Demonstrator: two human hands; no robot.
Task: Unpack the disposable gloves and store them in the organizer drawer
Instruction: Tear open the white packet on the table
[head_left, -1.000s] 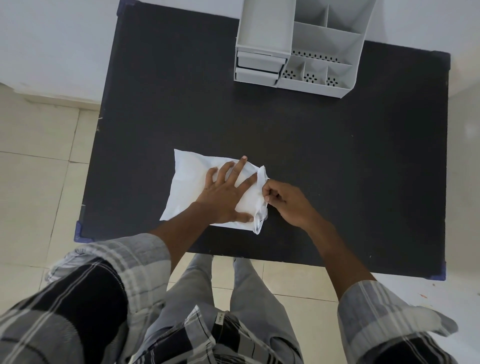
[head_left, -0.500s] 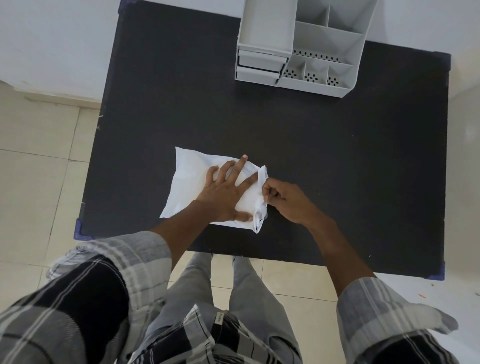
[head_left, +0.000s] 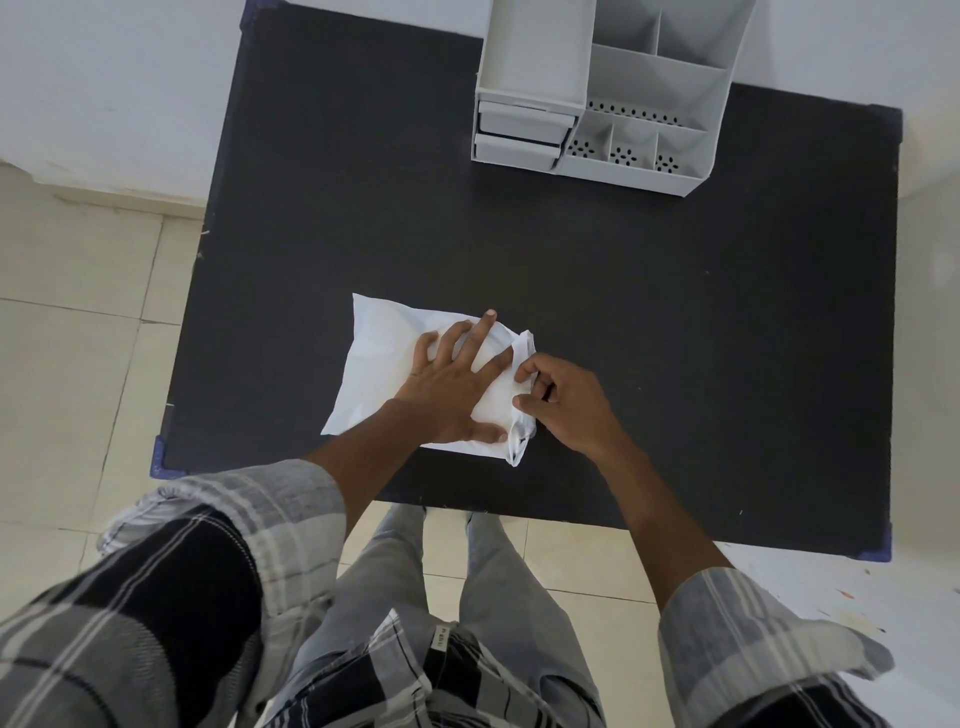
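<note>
A white plastic package (head_left: 382, 353) lies flat on the black table (head_left: 675, 322), near its front edge. My left hand (head_left: 457, 382) presses flat on the package's right half, fingers spread. My right hand (head_left: 566, 402) pinches the crumpled open end of the package at its right side. No gloves show; the package hides its contents. The grey organizer (head_left: 602, 98) stands at the table's far edge, with two shut drawers (head_left: 519, 136) stacked at its front left.
The organizer has open compartments with perforated floors on its right side. A white wall runs behind the table. Tiled floor lies to the left and below, and my legs stand at the table's front edge.
My right hand's fingers have shifted slightly along the package's open end, spreading it a little. The left hand and the package have stayed put.
</note>
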